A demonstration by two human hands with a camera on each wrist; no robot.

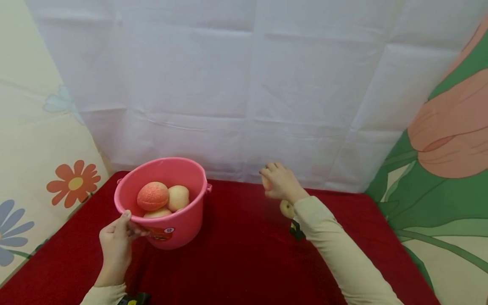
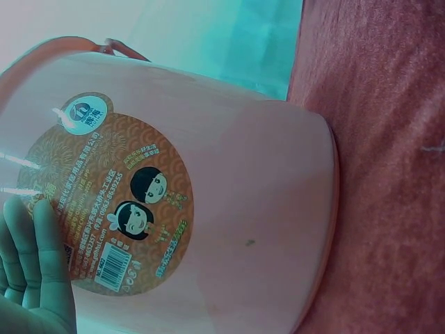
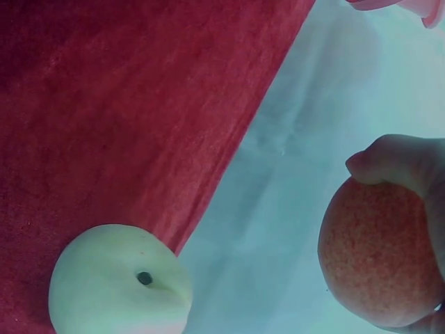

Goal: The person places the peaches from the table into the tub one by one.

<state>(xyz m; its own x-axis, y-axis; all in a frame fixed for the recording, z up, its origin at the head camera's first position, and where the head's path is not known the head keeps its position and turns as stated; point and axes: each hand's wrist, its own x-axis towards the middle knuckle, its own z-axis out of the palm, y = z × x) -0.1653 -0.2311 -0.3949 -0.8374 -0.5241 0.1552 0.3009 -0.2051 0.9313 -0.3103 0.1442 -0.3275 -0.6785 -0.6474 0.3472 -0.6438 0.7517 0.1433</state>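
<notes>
My left hand (image 1: 115, 243) grips the near-left rim of a pink bucket (image 1: 187, 224), thumb over the edge and fingers against the outer wall. Its round orange label (image 2: 149, 209) faces me in the left wrist view. Inside lie a reddish peach (image 1: 153, 196) and pale yellow peaches (image 1: 178, 198). Over toward the back of the table, my right hand (image 1: 284, 185) holds a red-speckled peach (image 3: 379, 254), thumb and fingers curled round it, above the cloth. A pale peach (image 3: 115, 282) with a dark stem hole rests on the cloth beneath my right wrist.
A dark red cloth (image 1: 236, 254) covers the table. Behind it hangs a creased white sheet (image 1: 228, 84). Flower-patterned walls stand at the left (image 1: 26, 127) and right (image 1: 450, 203). Small handle lugs (image 1: 209, 189) stick out from the bucket's rim.
</notes>
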